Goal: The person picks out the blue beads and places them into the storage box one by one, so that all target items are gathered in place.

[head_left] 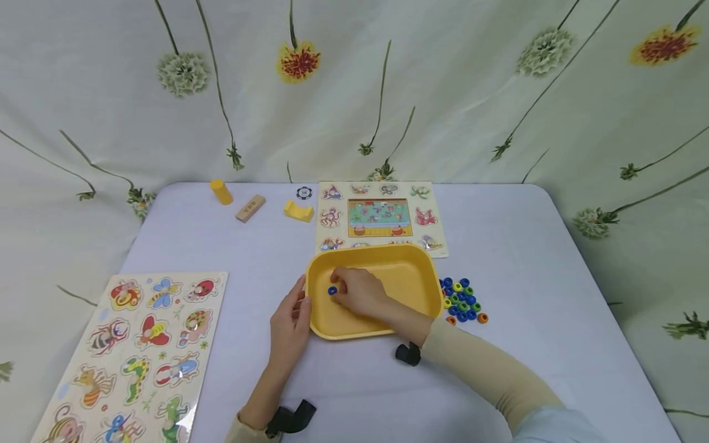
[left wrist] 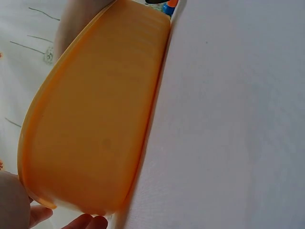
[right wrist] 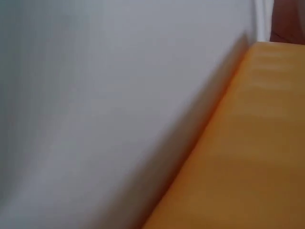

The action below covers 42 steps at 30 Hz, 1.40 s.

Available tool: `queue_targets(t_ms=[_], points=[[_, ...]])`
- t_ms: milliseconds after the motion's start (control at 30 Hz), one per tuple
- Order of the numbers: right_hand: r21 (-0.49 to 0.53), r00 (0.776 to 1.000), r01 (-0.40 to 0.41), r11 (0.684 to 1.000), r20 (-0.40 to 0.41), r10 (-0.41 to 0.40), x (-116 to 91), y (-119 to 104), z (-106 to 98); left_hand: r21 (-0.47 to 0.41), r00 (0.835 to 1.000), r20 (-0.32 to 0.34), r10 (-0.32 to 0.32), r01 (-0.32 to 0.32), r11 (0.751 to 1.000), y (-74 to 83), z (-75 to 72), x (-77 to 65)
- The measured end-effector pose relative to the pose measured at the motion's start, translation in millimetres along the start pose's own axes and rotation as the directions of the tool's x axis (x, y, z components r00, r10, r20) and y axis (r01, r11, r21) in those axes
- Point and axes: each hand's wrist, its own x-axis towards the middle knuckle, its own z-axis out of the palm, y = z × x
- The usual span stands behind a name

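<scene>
A yellow tray stands on the table in the head view. My left hand rests against its left end, fingers and thumb along the wall. In the left wrist view, the fingertips touch the far end of the tray. Inside the tray, at its left part, my right hand has its fingers curled, with a small blue ring-shaped bead at the thumb and index fingertips. The right wrist view shows only the tray's outer wall and white cloth.
Several blue, green, yellow and orange beads lie right of the tray. Behind it is a sea-animal puzzle board; an insect puzzle board lies left. A yellow cylinder, wooden block, yellow arch and chip sit at the back.
</scene>
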Motion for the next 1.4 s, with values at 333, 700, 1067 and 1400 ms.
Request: queue_targets(t_ms=[333, 700, 1067, 1400], points=[[0.05, 0.888, 0.16, 0.986, -0.443, -0.122, -65.2, 26.4, -49.5, -0.011, 1.0, 0.003, 0.013, -0.013, 1.0, -0.8, 2.8, -0.4], [0.107, 0.628, 0.066, 0.992, -0.777, 0.042, -148.7, 163.1, -80.6, 0.009, 1.0, 0.001, 0.014, -0.014, 1.0, -1.5, 0.5, 0.6], [0.265, 0.626, -0.063, 0.962, -0.741, 0.245, -165.0, 193.0, -76.4, -0.011, 0.999, -0.012, 0.03, -0.03, 0.999, -3.2, 2.2, 0.5], [0.193, 0.772, -0.249, 0.949, -0.552, 0.315, -157.9, 189.7, -59.8, -0.009, 0.999, -0.006, 0.039, -0.039, 0.999, -3.7, 2.3, 0.3]])
